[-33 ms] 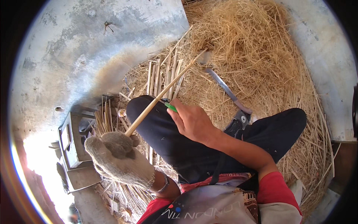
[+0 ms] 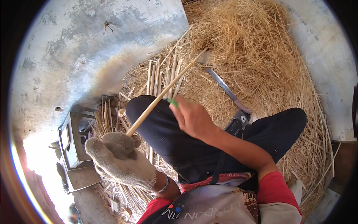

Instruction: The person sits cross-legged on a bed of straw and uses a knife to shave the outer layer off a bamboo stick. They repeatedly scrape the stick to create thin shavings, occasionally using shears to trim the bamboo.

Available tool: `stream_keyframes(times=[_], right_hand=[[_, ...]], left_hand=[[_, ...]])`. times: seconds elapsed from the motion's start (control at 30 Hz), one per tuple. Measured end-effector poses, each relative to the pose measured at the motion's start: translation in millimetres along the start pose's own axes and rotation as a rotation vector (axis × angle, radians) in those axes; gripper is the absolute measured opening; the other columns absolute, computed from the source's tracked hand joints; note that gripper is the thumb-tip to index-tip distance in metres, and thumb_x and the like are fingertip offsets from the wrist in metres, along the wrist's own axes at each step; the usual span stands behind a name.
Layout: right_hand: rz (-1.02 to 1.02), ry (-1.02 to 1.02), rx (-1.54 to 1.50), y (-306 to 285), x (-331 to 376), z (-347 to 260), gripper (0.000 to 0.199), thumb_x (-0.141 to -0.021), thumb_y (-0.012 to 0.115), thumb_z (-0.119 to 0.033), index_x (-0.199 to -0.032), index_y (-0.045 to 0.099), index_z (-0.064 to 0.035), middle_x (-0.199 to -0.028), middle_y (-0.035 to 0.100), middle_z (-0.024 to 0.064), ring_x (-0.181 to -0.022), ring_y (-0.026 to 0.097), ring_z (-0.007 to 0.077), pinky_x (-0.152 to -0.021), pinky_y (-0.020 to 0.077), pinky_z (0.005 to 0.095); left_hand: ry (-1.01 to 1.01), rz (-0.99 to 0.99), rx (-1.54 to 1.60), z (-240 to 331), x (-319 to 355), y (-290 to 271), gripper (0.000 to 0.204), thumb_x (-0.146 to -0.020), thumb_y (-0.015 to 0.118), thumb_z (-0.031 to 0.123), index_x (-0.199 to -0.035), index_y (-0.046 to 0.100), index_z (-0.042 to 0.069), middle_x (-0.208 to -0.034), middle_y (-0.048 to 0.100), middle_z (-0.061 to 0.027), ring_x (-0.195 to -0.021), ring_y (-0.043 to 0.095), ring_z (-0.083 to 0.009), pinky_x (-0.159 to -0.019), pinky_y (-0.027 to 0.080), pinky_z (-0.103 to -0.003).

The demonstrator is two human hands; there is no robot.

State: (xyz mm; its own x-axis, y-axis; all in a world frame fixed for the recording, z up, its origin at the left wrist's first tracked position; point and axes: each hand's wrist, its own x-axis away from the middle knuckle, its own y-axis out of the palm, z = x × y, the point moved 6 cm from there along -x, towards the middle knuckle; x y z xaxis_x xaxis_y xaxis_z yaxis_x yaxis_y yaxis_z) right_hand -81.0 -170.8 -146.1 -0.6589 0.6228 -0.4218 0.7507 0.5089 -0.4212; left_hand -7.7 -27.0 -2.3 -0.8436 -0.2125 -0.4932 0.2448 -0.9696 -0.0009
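Observation:
My left hand [image 2: 121, 158], in a grey knitted glove, is closed around the thick end of a pale bamboo-like stick [image 2: 149, 111]. The stick slants up and away to the right, over my bent left knee, and narrows to a thin tip. Bare, my right hand [image 2: 195, 121] is closed on a small green-handled tool that looks like a knife [image 2: 172, 102], close beside the stick near its middle. Motion blurs the green handle, and its blade barely shows now. Beyond my right hand, a long blade with a wooden handle [image 2: 222, 84] lies on the shavings.
A big heap of straw-coloured shavings [image 2: 253, 37] covers the floor ahead and to the right. Several split slats [image 2: 153, 78] lie beyond my left knee. A wooden box-like frame [image 2: 76, 145] stands at the left, against a grey wall [image 2: 85, 56].
My right hand and the green-handled tool have moved slightly up and away from me beside the stick. The gloved left hand and the stick have barely shifted.

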Motion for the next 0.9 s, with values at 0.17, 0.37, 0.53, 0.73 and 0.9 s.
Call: stream_keyframes(times=[0.17, 0.37, 0.53, 0.73, 0.9], right_hand=[[-0.056, 0.195, 0.169, -4, -7, 31, 0.019, -0.101, 0.054, -0.022, -0.102, 0.054, -0.003, -0.053, 0.056, 0.0202, -0.052, 0.062, 0.0414, -0.046, 0.0483, 0.0502], [-0.047, 0.201, 0.199, -14, -4, 25, 0.02, -0.1, 0.056, -0.022, -0.103, 0.054, -0.002, -0.055, 0.057, 0.0211, -0.053, 0.062, 0.0434, -0.048, 0.0483, 0.0518], [-0.13, 0.172, 0.144, -12, -1, -3, 0.022, -0.1, 0.056, -0.023, -0.103, 0.054, -0.0009, -0.056, 0.058, 0.0206, -0.053, 0.063, 0.0416, -0.048, 0.0494, 0.0503], [-0.076, 0.23, 0.218, -7, 1, 33, 0.027, -0.1, 0.056, -0.023, -0.109, 0.054, 0.0024, -0.057, 0.058, 0.0253, -0.054, 0.062, 0.0439, -0.05, 0.05, 0.0513], [-0.111, 0.214, 0.324, -17, -2, 38, 0.021, -0.101, 0.051, -0.021, -0.107, 0.052, -0.0017, -0.057, 0.059, 0.0209, -0.053, 0.062, 0.0425, -0.049, 0.0498, 0.0521]], left_hand=[[-0.072, -0.056, 0.1, -1, 4, -3, 0.063, -0.105, 0.036, 0.055, -0.068, 0.049, 0.005, -0.051, 0.05, -0.0067, -0.041, 0.05, -0.015, -0.042, 0.043, -0.026], [-0.055, -0.121, 0.217, -5, 2, 1, 0.054, -0.107, 0.04, 0.047, -0.067, 0.037, 0.01, -0.048, 0.041, -0.005, -0.038, 0.04, -0.0129, -0.038, 0.034, -0.027], [-0.129, -0.108, 0.348, -13, 1, -2, 0.047, -0.107, 0.044, 0.036, -0.068, 0.037, 0.01, -0.049, 0.037, -0.0031, -0.039, 0.034, -0.0106, -0.038, 0.029, -0.025], [-0.087, -0.069, 0.231, -3, 6, 3, 0.045, -0.106, 0.047, 0.031, -0.068, 0.039, 0.01, -0.049, 0.036, -0.0027, -0.04, 0.034, -0.0091, -0.038, 0.028, -0.025], [-0.086, -0.122, 0.304, -4, 10, -3, 0.045, -0.105, 0.048, 0.032, -0.067, 0.042, 0.007, -0.049, 0.039, -0.0045, -0.038, 0.035, -0.0098, -0.038, 0.03, -0.026]])
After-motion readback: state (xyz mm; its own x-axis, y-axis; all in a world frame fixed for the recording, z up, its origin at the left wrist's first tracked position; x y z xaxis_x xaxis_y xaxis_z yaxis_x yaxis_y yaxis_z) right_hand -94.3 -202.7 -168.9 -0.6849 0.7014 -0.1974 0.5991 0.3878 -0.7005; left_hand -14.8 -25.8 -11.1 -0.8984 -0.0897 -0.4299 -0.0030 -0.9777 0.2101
